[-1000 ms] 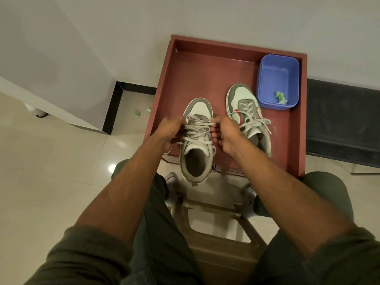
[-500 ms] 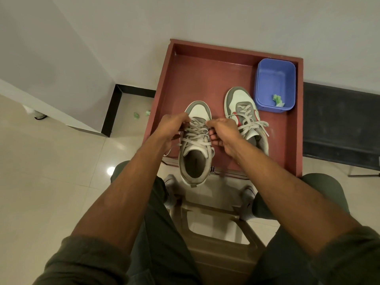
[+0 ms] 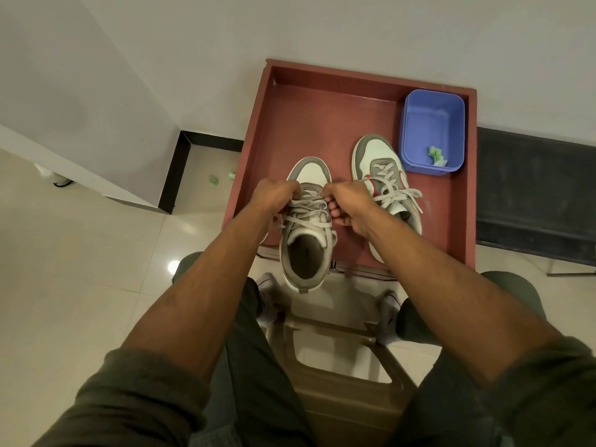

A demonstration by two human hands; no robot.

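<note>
A grey and white sneaker (image 3: 306, 253) lies on the red-brown tray (image 3: 322, 117), its heel hanging over the tray's near edge. My left hand (image 3: 274, 196) and my right hand (image 3: 350, 204) are on either side of its lacing near the toe end, fingers curled and pinching the pale laces (image 3: 309, 211). A second sneaker (image 3: 383, 175) of the same kind, with red trim, lies to the right with its laces loose. My fingertips are partly hidden behind the laces.
A blue plastic tub (image 3: 432, 130) with a green scrap inside stands in the tray's far right corner. A brown plastic stool (image 3: 338, 350) is between my knees. Green scraps (image 3: 214, 180) lie on the tiled floor left of the tray. A dark mat (image 3: 532, 195) lies right.
Both hands have moved along the lacing toward the sneaker's toe and come closer together. The sneaker has stayed in place.
</note>
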